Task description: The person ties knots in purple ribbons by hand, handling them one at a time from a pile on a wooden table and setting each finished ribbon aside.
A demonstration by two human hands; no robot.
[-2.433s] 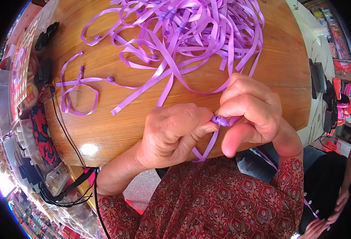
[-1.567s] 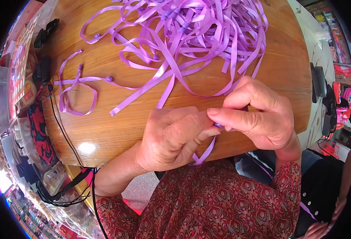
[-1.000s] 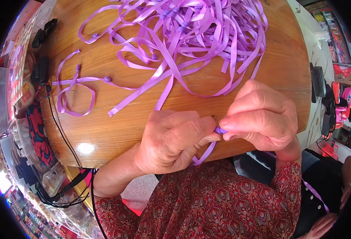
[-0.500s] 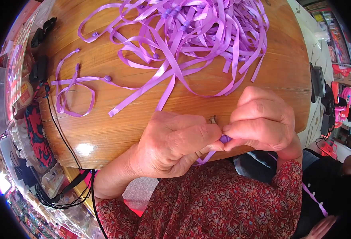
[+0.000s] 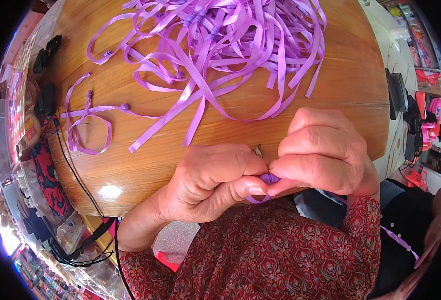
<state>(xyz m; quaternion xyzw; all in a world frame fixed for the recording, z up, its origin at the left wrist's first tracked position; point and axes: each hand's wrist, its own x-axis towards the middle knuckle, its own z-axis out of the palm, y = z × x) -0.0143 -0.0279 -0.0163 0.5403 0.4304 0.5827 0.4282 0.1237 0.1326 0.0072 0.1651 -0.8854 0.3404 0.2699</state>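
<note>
Close to the table's front edge, my two hands meet over a purple ribbon (image 5: 269,178). A small tight roll or knot of it shows between the fingertips, and a short loop hangs just below. My left hand (image 5: 213,182) pinches it from the left, with the thumb stretched along its lower side. From the right, my right hand (image 5: 325,152) grips it between thumb and curled forefinger. Most of the held ribbon is hidden by my fingers. Beyond my hands lies a large tangled heap of purple ribbons (image 5: 250,55), several with small knots.
A separate ribbon (image 5: 111,132) curls on the wooden table (image 5: 145,175) at the left. A black cable (image 5: 80,175) runs down the table's left edge, beside a red-and-black patterned pouch (image 5: 49,175). At the lower right is another person's arm (image 5: 434,220), near a purple ribbon (image 5: 399,242) on dark cloth.
Both hands have shifted slightly left with the ribbon, and my left thumb now lies straighter along it. The heap appears a little further left. At the right, the other person's arm has moved.
</note>
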